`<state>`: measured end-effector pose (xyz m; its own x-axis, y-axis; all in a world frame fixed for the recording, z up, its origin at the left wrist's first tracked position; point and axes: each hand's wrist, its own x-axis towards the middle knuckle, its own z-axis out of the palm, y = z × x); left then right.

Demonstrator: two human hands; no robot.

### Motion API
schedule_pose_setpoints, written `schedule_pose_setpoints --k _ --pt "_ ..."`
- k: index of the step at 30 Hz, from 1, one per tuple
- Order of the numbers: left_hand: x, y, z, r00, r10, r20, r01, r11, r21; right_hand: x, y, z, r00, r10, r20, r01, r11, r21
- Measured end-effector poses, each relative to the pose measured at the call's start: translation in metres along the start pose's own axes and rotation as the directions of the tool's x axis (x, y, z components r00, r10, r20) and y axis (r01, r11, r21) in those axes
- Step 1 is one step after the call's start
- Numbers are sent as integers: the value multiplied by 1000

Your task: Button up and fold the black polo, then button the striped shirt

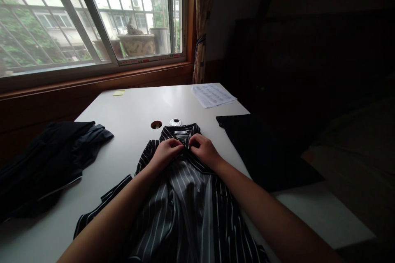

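A black shirt with white stripes (pixel 185 197) lies on the white table, its front open and the grey inner side showing. Its collar (pixel 180 128) points away from me, with a pale label inside. My left hand (pixel 168 152) pinches the left front edge just below the collar. Opposite it, my right hand (pixel 203 148) pinches the right front edge, fingers curled. The two hands are a small gap apart. Any button between the fingertips is too small to make out. One striped sleeve (pixel 105 203) spreads out to the left, partly behind my left forearm.
Dark folded clothes (pixel 52 164) lie on the left of the white table (pixel 145 102), and a dark garment (pixel 262 152) on the right. Printed papers (pixel 212 94) and a yellow note (pixel 118 92) lie toward the back. A cable hole (pixel 156 125) and its round cover (pixel 175 122) sit beyond the collar.
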<state>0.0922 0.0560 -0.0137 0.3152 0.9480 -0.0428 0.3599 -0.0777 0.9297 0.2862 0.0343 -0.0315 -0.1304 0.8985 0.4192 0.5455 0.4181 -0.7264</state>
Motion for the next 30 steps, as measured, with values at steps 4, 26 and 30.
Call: schedule_pose_setpoints --k 4,26,30 --pt "-3 -4 2 1000 7 -19 -7 1000 9 -2 -3 0 998 -57 31 59 995 -77" --pt "5 -17 -1 991 113 -70 -99 979 180 -3 -2 4 951 -212 224 292 855 -429" --pt "5 -16 -2 997 74 -34 -69 990 127 -3 -1 4 948 -224 227 301 864 -404"
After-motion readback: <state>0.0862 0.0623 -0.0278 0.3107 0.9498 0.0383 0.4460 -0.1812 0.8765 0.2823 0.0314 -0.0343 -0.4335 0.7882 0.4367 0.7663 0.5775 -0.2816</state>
